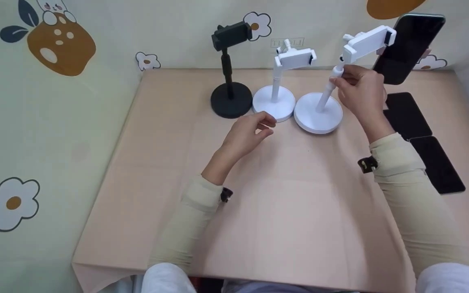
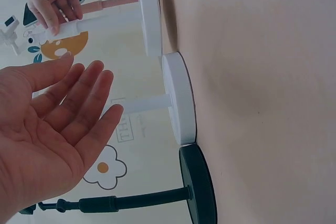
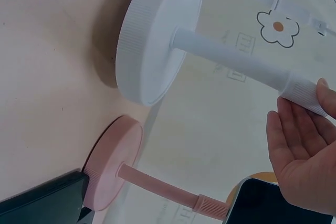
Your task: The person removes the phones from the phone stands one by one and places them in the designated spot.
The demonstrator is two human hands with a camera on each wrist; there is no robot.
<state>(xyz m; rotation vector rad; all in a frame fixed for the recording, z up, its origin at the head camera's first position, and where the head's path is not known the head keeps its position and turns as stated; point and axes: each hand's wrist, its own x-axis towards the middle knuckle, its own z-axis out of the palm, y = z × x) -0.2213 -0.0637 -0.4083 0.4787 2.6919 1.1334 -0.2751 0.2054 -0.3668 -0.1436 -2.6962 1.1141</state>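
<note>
My right hand [image 1: 360, 87] grips the collar on the stem of the right white phone stand [image 1: 318, 113], just below its clamp. That stand's base looks slightly raised off the table, with a shadow beside it in the right wrist view. Its clamp holds nothing. My left hand [image 1: 246, 132] is in front of the middle white phone stand [image 1: 274, 101], fingers loosely bent and holding nothing. In the left wrist view the palm of this hand [image 2: 52, 124] shows, apart from the stands. A black phone stand [image 1: 231, 100] stands to the left of the white ones.
A pink phone stand [image 3: 113, 163] at the right bears an upright phone [image 1: 411, 49]. Two dark phones, a farther one [image 1: 409, 116] and a nearer one [image 1: 438, 165], lie on the cloth-covered table [image 1: 279, 211]. A patterned wall [image 1: 185, 36] rises behind.
</note>
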